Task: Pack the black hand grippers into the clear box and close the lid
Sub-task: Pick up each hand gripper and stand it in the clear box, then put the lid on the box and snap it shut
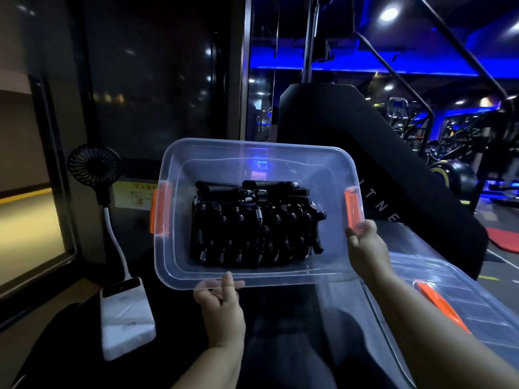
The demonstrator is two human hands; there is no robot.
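Both hands grip clear box (168, 265): left hand (222, 304) near rim, right hand (365, 248) by orange latch (353, 209), steadying packed hand grippers (252, 223); lid (438, 299) off, right.

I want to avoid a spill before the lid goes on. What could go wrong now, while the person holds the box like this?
1. The clear box is tipped toward the camera, so the black hand grippers might slide or fall out.
2. The left hand grips only the near rim, and the right hand only the edge by the orange latch; the hold could slip.
3. The lid lies apart at the right, so nothing covers the load.
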